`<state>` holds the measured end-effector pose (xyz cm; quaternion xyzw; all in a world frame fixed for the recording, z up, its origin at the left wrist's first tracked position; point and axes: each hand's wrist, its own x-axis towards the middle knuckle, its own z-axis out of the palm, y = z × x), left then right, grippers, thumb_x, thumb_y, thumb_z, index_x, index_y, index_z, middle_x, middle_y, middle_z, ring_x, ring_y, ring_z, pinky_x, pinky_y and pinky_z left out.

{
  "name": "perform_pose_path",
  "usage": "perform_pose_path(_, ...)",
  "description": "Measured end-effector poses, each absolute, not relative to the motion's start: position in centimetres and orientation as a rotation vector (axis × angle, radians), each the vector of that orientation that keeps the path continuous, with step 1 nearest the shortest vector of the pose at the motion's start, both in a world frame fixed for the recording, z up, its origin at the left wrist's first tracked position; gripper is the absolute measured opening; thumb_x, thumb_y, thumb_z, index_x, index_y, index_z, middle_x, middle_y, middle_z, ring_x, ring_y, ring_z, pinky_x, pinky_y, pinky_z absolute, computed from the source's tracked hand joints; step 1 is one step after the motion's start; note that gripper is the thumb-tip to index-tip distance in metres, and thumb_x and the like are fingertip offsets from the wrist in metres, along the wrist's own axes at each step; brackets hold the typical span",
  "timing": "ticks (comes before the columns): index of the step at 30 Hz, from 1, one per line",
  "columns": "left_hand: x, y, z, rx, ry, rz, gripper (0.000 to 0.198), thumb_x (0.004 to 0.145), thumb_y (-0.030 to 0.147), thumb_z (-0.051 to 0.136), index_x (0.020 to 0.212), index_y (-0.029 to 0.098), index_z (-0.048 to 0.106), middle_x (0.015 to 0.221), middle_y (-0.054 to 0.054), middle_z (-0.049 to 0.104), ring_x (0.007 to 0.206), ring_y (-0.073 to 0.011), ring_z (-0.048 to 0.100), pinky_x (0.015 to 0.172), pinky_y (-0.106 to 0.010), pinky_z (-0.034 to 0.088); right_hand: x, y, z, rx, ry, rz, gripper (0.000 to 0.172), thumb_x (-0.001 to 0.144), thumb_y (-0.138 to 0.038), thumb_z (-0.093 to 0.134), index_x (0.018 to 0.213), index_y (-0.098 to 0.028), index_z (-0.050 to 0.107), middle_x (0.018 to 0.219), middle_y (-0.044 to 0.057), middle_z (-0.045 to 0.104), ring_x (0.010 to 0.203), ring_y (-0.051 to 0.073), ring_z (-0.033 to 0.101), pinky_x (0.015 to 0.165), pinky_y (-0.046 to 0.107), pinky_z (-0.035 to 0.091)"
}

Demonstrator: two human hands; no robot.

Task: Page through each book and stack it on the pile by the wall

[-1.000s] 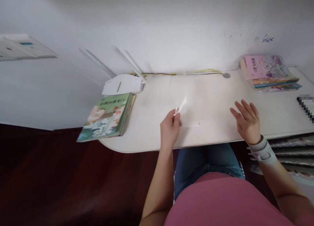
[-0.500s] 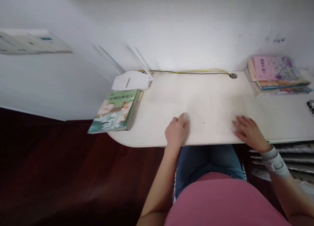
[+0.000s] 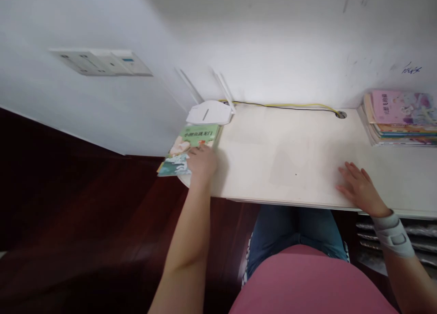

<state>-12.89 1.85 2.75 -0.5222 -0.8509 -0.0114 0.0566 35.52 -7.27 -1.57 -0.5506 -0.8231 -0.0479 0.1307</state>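
Observation:
My left hand (image 3: 204,161) is over the right part of a green picture book (image 3: 177,163), fingers reaching across its cover; the thumb is hidden. This book lies on top of a small stack at the left end of the white desk (image 3: 262,150), its front left corner jutting past the rounded edge. Farther right, my right hand (image 3: 360,189) rests palm down near the desk's front edge, fingers spread and holding nothing. A grey brace (image 3: 392,234) wraps the right wrist.
Directly behind the green book stands a white router (image 3: 210,113) with raised antennas. Yellow and black cables (image 3: 290,106) run along the wall to a cable hole (image 3: 341,114). Another book stack (image 3: 403,113) sits at the back right. A socket panel (image 3: 105,62) is on the left wall.
My left hand has moved left from the desk surface onto the green book. The right hand stays on the desk with fingers spread. The view has shifted left.

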Motion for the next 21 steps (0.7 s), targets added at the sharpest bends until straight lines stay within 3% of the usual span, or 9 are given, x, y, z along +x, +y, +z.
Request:
perform_pose_path(4, -11.5, -0.1, 6.0, -1.695, -2.588, 0.126, 0.046, 0.087, 0.015, 0.030, 0.126, 0.004, 0.053, 0.110, -0.027, 0.065, 0.104, -0.0366, 0.064, 0.083, -0.049, 0.050, 35.3, -7.0, -2.0, -1.637, -2.441, -0.132, 0.052, 0.093, -0.049, 0.040, 0.134, -0.019, 0.050, 0.144, 0.018, 0.047, 0.135, 0.034, 0.041, 0.103, 0.055, 0.037)
perform_pose_path(8, -12.1, -2.1, 11.5, -1.557, -2.644, -0.008, 0.034, 0.088, 0.027, 0.037, 0.114, 0.018, 0.057, 0.100, -0.014, 0.070, 0.093, -0.0337, 0.067, 0.077, -0.052, 0.053, 35.2, -7.0, -2.0, -1.643, -2.469, -0.102, 0.053, 0.092, -0.051, 0.041, 0.135, -0.020, 0.049, 0.146, 0.018, 0.045, 0.137, 0.032, 0.039, 0.105, 0.054, 0.035)
perform_pose_path(12, -10.4, -2.8, 13.0, -1.672, -2.492, -1.016, 0.033, 0.086, 0.040, 0.044, 0.116, 0.033, 0.056, 0.101, 0.000, 0.070, 0.091, -0.0230, 0.064, 0.083, -0.044, 0.053, 35.0, -7.0, -2.0, -1.662, -2.452, -0.078, 0.055, 0.092, -0.052, 0.043, 0.137, -0.021, 0.048, 0.148, 0.018, 0.043, 0.138, 0.031, 0.037, 0.106, 0.053, 0.033)
perform_pose_path(16, -3.2, -1.8, 9.3, -2.016, -2.395, -2.163, 0.046, 0.078, 0.045, 0.052, 0.121, 0.027, 0.055, 0.101, -0.001, 0.071, 0.084, -0.0190, 0.066, 0.076, -0.034, 0.055, 35.0, -7.0, -1.9, -1.664, -2.441, -0.058, 0.055, 0.092, -0.053, 0.044, 0.137, -0.022, 0.048, 0.148, 0.017, 0.042, 0.138, 0.031, 0.036, 0.107, 0.053, 0.032)
perform_pose_path(18, 1.0, -1.1, 6.8, -2.247, -2.501, -2.340, 0.051, 0.076, 0.047, 0.054, 0.122, 0.022, 0.054, 0.100, -0.005, 0.072, 0.083, -0.0210, 0.068, 0.074, -0.035, 0.056, 34.9, -7.0, -1.8, -1.663, -2.440, -0.058, 0.055, 0.092, -0.052, 0.044, 0.137, -0.021, 0.048, 0.147, 0.018, 0.043, 0.138, 0.031, 0.037, 0.107, 0.053, 0.032)
perform_pose_path(21, 5.3, -0.4, 3.7, -2.536, -2.653, -2.211, 0.054, 0.081, 0.045, 0.047, 0.127, 0.017, 0.050, 0.104, -0.008, 0.072, 0.084, -0.0214, 0.069, 0.075, -0.036, 0.056, 34.8, -7.0, -1.6, -1.668, -2.441, -0.058, 0.055, 0.091, -0.052, 0.045, 0.136, -0.020, 0.049, 0.147, 0.018, 0.043, 0.138, 0.031, 0.038, 0.107, 0.053, 0.033)
